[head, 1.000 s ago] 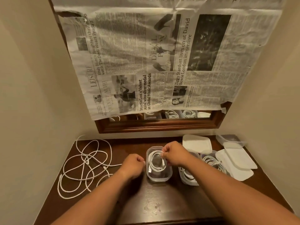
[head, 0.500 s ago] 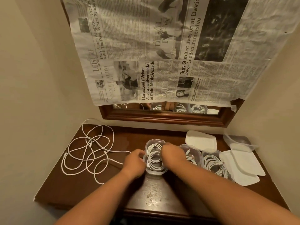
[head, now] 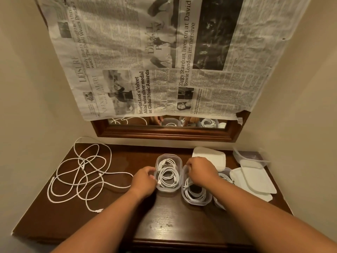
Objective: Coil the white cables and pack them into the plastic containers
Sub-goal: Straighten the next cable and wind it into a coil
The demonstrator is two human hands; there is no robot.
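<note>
Head view: left hand (head: 145, 177) grips a cable-filled container (head: 167, 189); right hand (head: 200, 170) curls over the 2nd container (head: 196, 203), grasp unclear

loose cables (head: 82, 175) left of containers (head: 168, 173), lids (head: 255, 179) right
</note>
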